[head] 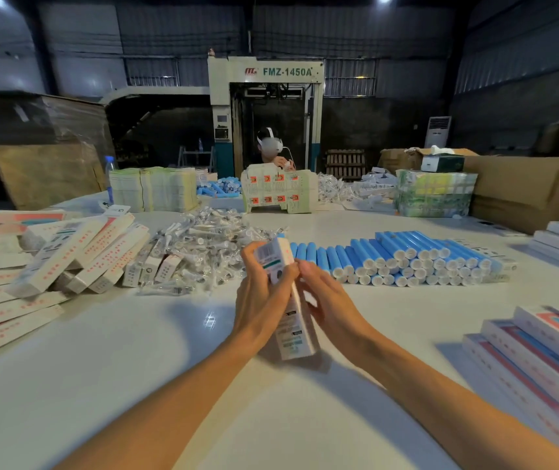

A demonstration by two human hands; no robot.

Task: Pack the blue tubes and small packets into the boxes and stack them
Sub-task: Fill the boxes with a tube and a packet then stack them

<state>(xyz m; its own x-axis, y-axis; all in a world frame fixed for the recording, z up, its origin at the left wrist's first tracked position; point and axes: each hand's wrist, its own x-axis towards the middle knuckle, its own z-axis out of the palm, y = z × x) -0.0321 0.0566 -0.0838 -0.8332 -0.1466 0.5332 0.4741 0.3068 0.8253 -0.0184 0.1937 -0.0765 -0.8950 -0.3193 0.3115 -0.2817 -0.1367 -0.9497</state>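
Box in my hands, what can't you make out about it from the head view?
- Contents: head view; walls of the box and the left hand hide the inside.
- Print: head view; blurred, too small to read.
- Right side: head view; the right hand covers it.

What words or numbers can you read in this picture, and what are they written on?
"FMZ-1450A": on the big machine at the back.
Red logo beside that text: too blurred to read.
Print and barcode on the held box: too blurred to read.
Red print on the piled boxes at the left: too small to read.
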